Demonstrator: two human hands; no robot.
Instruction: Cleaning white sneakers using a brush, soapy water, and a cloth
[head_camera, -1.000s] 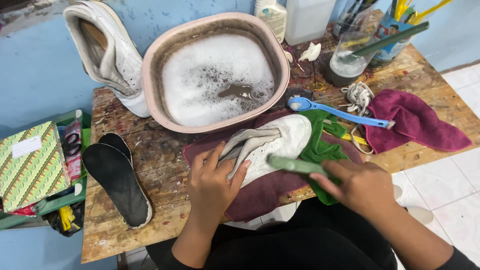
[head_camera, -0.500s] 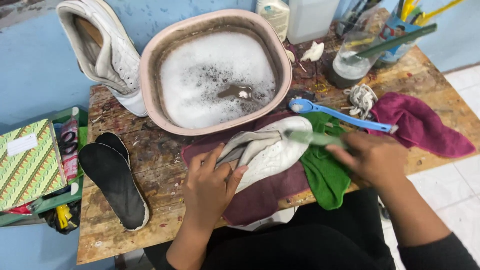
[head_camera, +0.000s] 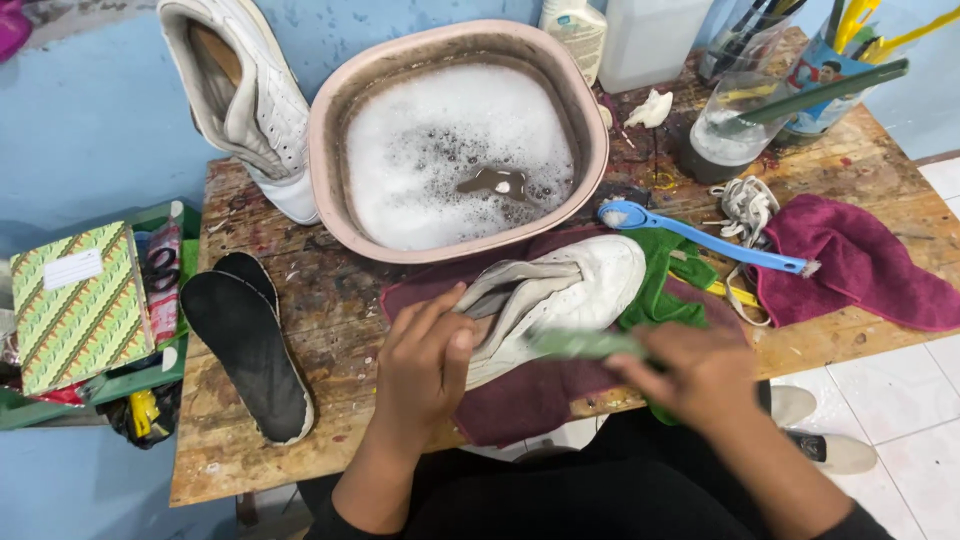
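so this is mid-scrub on the white sneaker (head_camera: 560, 290), which lies on its side on a maroon towel (head_camera: 520, 400) at the front edge of the wooden table (head_camera: 330, 290), just in front of the pink basin (head_camera: 335, 120) of sudsy water. The left hand (head_camera: 425, 365) presses down on the heel and collar end, fingers spread flat over the opening to pin the shoe, thumb near the tongue. The right hand (head_camera: 700, 375) is closed around the handle of a green brush (head_camera: 585, 345), and the brush is blurred, lying along the lower side of the shoe, so I'd guess it's in a stroke along the sidewall. Can't tell whether the bristles are really touching

My read: upper is being cleaned, sole side comes after. Next move probably calls for holding the heel down firmly so the shoe doesn't skid on the damp towel, and a dip in the basin if the brush runs dry

Other stuff around: second white sneaker (head_camera: 245, 100) leaning against the blue wall behind the basin, two black insoles (head_camera: 245, 350) to the left, a blue long-handled brush (head_camera: 700, 240) and a green cloth (head_camera: 665, 285) just right of the shoe, laces (head_camera: 745, 205) and another maroon cloth (head_camera: 860, 265) further right
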